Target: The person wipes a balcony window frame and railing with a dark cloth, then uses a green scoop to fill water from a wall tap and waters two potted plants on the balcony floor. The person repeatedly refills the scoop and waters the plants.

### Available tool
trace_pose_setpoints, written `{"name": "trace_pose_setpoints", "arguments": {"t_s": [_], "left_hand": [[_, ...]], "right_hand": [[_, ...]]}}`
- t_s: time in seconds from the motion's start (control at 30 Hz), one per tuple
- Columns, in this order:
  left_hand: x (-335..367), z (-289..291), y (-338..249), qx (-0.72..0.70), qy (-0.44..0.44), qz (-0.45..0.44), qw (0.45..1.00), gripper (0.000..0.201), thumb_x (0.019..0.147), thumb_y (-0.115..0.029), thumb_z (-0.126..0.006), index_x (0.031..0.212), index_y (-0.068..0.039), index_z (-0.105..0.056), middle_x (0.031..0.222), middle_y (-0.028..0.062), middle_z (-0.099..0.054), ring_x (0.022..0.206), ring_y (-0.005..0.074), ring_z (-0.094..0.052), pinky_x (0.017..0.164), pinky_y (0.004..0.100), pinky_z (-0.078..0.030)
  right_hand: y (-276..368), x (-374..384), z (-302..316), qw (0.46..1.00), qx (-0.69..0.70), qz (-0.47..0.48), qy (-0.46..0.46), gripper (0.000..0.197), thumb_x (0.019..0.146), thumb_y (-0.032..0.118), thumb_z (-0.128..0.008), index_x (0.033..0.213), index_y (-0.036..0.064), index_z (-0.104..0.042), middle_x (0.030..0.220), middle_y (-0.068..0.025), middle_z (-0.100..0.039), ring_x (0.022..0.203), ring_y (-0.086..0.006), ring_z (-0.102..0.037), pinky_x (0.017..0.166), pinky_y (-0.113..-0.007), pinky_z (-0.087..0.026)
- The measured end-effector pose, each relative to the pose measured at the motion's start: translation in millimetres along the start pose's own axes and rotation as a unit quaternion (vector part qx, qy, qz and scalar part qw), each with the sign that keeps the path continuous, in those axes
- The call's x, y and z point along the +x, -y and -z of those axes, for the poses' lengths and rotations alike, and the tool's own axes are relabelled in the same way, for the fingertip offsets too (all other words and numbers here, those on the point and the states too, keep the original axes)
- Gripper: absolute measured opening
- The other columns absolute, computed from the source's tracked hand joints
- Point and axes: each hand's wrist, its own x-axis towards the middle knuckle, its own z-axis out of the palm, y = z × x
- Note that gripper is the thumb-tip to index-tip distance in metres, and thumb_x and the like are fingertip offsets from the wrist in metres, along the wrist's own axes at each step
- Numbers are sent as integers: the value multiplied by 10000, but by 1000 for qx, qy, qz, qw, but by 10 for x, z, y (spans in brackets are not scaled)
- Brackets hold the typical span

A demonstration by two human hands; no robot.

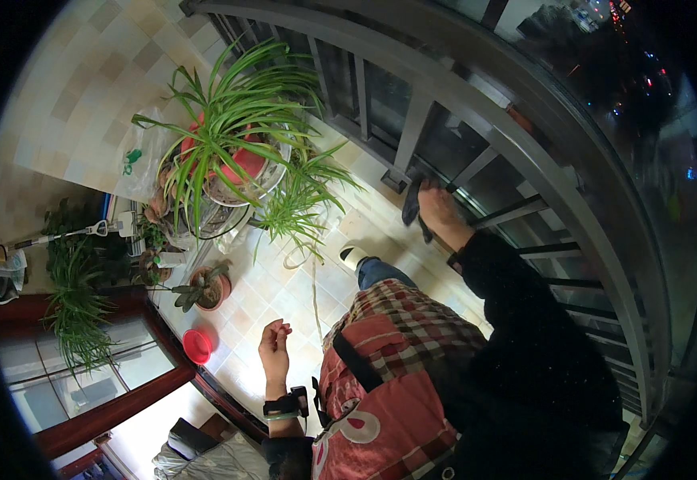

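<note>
Dark cloth (412, 210) is bunched in the closed fingers of the right hand (438, 206) and pressed against a lower bar of the grey balcony railing (444, 76), the arm being stretched out to reach it. The left hand (274, 340) is held free at the side, fingers loosely curled on nothing, a wrist strap worn below it. Little open tiled floor (276, 280) is left: spider plants in pots (232, 152) crowd the left, a small red bowl (197, 346) lies near the door sill.
</note>
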Motion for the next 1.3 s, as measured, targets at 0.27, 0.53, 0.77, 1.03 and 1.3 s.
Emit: {"name": "trace_pose_setpoints", "arguments": {"t_s": [0.27,0.53,0.77,1.03,1.3], "left_hand": [[-266,104,4,24,-11,8,1000,204,937,-69,-490,1101,40,-540,949,108,-628,872,174,-610,803,280,-485],[-220,24,43,12,17,12,1000,201,938,-87,-501,1093,34,-543,947,104,-627,873,173,-611,803,280,-484],[-4,-131,-16,23,41,2,999,194,937,-79,-501,1088,34,-544,943,103,-627,875,169,-608,805,276,-483],[94,-185,-61,32,66,-8,997,196,938,-79,-500,1091,34,-545,940,101,-626,879,170,-607,809,273,-482],[123,-233,-78,36,73,-11,997,199,936,-82,-501,1092,34,-548,942,99,-627,877,168,-609,811,276,-482]], "right_hand": [[182,316,-435,993,21,-61,-94,468,877,126,-453,1291,-83,-395,1374,-306,-315,1217,-459,-376,953,-538,-377],[68,314,-698,968,-102,127,-193,391,830,168,-497,1142,-64,-538,1219,-237,-497,1102,-405,-475,930,-511,-401],[-103,-237,-526,933,-54,323,-149,381,833,127,-485,1179,-22,-539,1249,-138,-492,1158,-342,-440,945,-444,-419],[90,-32,-467,942,-170,151,-246,445,819,133,-495,1220,-60,-502,1252,-208,-484,1084,-383,-465,916,-466,-426],[27,-762,-601,988,61,141,26,389,766,94,-582,1126,-47,-539,1111,-227,-547,1070,-347,-518,895,-407,-438]]}}
